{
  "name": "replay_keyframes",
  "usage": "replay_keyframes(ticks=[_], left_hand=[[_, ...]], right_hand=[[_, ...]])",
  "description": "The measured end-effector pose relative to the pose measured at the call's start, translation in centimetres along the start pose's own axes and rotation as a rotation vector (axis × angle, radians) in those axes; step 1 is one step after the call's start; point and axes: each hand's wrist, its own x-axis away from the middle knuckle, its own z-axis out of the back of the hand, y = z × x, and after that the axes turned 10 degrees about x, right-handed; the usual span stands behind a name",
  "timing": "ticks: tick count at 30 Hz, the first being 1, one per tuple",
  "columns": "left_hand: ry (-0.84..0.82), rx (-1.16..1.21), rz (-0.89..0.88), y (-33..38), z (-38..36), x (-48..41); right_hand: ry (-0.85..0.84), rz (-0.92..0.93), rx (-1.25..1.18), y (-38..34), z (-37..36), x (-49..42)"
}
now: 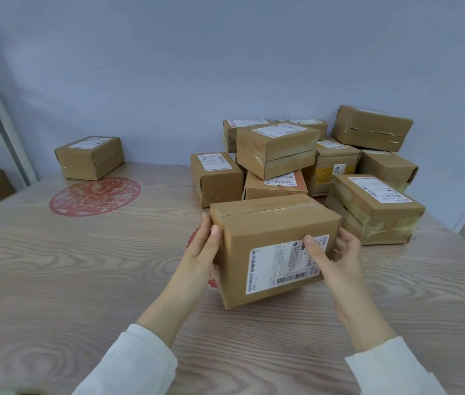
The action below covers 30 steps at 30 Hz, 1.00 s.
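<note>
I see a pale wood-grain table (54,280) with a red paper-cut decal (94,195) at ten o'clock, a lone cardboard parcel (90,158) just beyond it, and a parcel heap (277,149) at one o'clock.

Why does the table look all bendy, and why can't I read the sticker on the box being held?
Head view: the wide lens bows the table and slants the white rack. Head view: the light is soft and even, with faint shadows and no glare. Head view: the label on the box is slightly smeared, so its small print is unreadable.
</note>
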Motion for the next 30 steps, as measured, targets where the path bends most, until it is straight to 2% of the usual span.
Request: replay_keyframes(ticks=[4, 9, 15, 19, 21, 23, 25, 26, 30], left_hand=[[-0.002, 0.110, 0.121, -0.7, 0.2, -0.9], [-0.052, 0.244, 0.157, -1.0, 0.3, -2.0], [0.037, 0.346, 0.215, -1.3, 0.4, -3.9], [0.008, 0.272, 0.241, -0.8, 0.6, -4.3], [-0.066, 0.163, 0.165, -0.8, 1.7, -4.8], [-0.031, 0.216, 0.134, -1.5, 2.6, -4.9], [-0.047, 0.164, 0.202, -1.0, 1.4, -5.2], [0.021, 0.188, 0.272, -0.6, 0.6, -5.3], [0.081, 0.235, 0.329, 0.4, 0.9, -5.1]], right_hand=[[-0.013, -0.063, 0.011, 0.2, -0.4, 0.5], [-0.010, -0.183, 0.009, 0.0, -0.5, -0.2], [-0.022, -0.264, -0.013, 0.7, -0.8, -1.8], [-0.023, -0.286, -0.066, 1.5, 0.1, -2.7], [-0.021, -0.264, -0.094, 1.8, 0.7, -3.3], [-0.013, -0.257, -0.079, 1.9, 1.2, -4.1], [0.000, -0.224, -0.066, 1.7, 1.5, -4.5], [0.001, -0.218, -0.052, 1.3, 1.5, -4.9], [0.035, -0.239, 0.026, -1.0, 2.6, -5.9]])
